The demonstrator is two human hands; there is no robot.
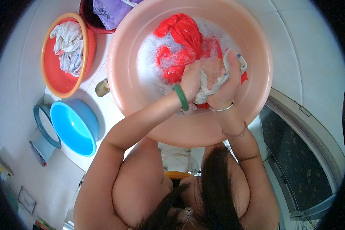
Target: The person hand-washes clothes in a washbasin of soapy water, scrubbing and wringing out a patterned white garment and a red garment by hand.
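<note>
A large pink plastic basin (189, 133) holds sudsy water in front of me. My left hand (199, 74), below it a green bangle on the wrist, grips a twisted white cloth (211, 86) with small blue marks. My right hand (228, 80), a silver bangle at its wrist, is closed around the same cloth from the other side. Both hands are over the lower right part of the suds. Wet red cloth (187, 33) lies bunched in the foam beyond and beside them. A pale bit of fabric (188, 109) shows under my left wrist.
Left of the large basin, an orange-red basin (53, 76) contains white garments (69, 43). Below it stands a light-blue basin (73, 126) beside another grey-blue container (47, 126). A dark red tub (103, 30) with purple fabric (112, 11) is at the top. A dark-panelled door (296, 155) is at right.
</note>
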